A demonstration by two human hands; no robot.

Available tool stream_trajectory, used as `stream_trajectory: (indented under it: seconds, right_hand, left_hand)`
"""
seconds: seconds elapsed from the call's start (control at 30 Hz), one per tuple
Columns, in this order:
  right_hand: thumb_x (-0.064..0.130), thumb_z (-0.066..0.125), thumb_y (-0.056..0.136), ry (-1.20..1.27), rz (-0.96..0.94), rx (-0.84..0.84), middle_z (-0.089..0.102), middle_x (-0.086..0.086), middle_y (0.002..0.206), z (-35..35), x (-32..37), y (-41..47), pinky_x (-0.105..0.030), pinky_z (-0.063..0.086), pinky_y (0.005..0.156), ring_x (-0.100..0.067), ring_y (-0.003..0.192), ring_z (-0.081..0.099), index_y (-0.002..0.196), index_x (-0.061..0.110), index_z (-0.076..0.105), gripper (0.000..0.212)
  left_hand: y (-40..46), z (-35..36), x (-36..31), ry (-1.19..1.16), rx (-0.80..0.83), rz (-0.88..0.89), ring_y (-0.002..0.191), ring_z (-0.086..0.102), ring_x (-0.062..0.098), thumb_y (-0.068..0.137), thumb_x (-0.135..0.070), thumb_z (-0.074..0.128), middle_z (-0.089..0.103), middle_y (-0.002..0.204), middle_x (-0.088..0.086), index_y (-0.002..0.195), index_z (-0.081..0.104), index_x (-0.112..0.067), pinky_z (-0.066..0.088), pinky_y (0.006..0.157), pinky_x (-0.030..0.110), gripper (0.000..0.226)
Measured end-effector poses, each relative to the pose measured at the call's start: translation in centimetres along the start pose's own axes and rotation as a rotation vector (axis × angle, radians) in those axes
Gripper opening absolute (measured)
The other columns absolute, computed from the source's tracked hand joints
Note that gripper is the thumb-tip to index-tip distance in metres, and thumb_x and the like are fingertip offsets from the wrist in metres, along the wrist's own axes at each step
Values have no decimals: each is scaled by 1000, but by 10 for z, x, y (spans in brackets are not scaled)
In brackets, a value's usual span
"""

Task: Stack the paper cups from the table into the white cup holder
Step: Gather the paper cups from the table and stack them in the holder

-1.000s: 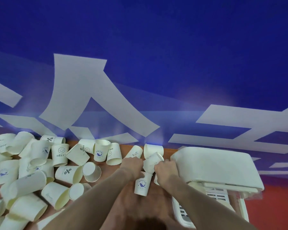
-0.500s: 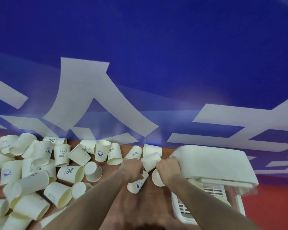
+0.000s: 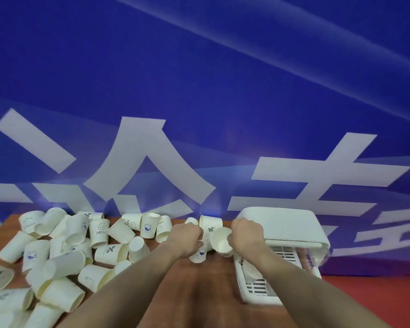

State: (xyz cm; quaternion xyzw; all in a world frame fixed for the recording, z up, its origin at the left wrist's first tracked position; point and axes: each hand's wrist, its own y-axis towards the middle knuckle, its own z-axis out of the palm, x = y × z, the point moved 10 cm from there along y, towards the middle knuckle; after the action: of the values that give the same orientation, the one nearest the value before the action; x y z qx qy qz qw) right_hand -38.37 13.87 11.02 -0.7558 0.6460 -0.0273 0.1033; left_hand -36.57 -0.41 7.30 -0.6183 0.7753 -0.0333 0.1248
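Since a second ago, both hands have drawn apart: left hand [image 3: 187, 235] clenches a whale-print cup [image 3: 198, 252], right hand [image 3: 245, 233] grasps an open cup [image 3: 221, 240] (mouth toward camera). Nest them next, then load the white cup holder [image 3: 284, 223] just beyond.

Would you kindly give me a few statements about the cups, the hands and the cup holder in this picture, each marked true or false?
1. The left hand grips a cup with a blue print. True.
2. The right hand is empty and lies flat on the table. False: it holds a plain cup whose open mouth faces the camera.
3. The white cup holder is to the right of both hands. True.
4. The loose cups all stand upright in neat rows. False: they lie jumbled, many on their sides, on the left part of the table.
5. The wall behind the table is red. False: it is blue with large white shapes.
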Motion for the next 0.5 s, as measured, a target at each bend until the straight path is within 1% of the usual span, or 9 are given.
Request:
stream_trajectory:
  seconds: [0.07,0.1,0.17,0.23,0.27,0.3,0.37,0.43,0.5]
  right_hand:
    - [22,54,87,113,58,-20,64,-3,106,-11,-15,-10,-28,42,74,-26,99,64,107,18,63,22]
    - [22,54,85,158,75,-35,64,-3,102,-17,-21,-15,-27,41,71,-25,96,64,102,18,62,19]
    - [24,55,83,204,113,-69,58,-1,90,-29,-36,-23,-26,38,65,-24,85,60,86,18,55,6]
    - [24,55,82,259,134,-87,51,2,81,-38,-52,-32,-26,35,63,-23,77,52,71,21,41,18]
    - [25,56,82,280,141,-93,49,3,79,-41,-60,-37,-26,35,63,-23,76,50,69,22,37,22]
    - [25,56,81,291,143,-104,50,2,80,-44,-67,-42,-26,36,63,-24,76,50,70,22,39,20]
    - [27,57,81,290,157,-115,55,0,84,-48,-86,-54,-27,38,63,-24,77,52,80,18,48,13]
    - [30,58,82,304,162,-122,59,-1,88,-46,-106,-62,-27,41,64,-24,80,57,85,17,51,15]
    - [32,58,82,323,163,-136,59,-1,86,-45,-124,-69,-27,42,64,-23,81,58,86,17,52,17]
  left_hand:
    - [-9,-14,-10,3,-40,18,100,60,26,93,-39,54,64,107,5,101,63,-22,45,80,35,21]
    - [-12,-20,-15,2,-56,28,100,59,26,92,-39,55,65,106,4,100,63,-22,44,78,34,21]
    - [-17,-32,-28,7,-83,45,99,59,25,92,-38,55,65,103,3,99,63,-22,41,73,33,19]
    - [-22,-45,-45,15,-109,53,96,60,25,92,-37,54,66,100,3,98,64,-21,40,72,32,19]
    - [-24,-50,-54,22,-123,52,95,60,25,93,-37,54,65,99,3,98,64,-21,41,72,33,19]
    - [-26,-55,-62,31,-136,50,93,61,26,93,-37,54,65,98,3,98,64,-21,42,71,33,20]
    - [-32,-61,-86,64,-156,60,91,61,26,94,-38,52,66,97,3,97,64,-21,40,69,32,21]
    - [-36,-62,-109,91,-165,77,91,61,27,94,-38,52,66,98,4,97,64,-21,40,70,33,21]
    - [-40,-61,-129,100,-171,86,92,61,28,93,-38,52,66,100,4,97,65,-21,40,73,33,22]
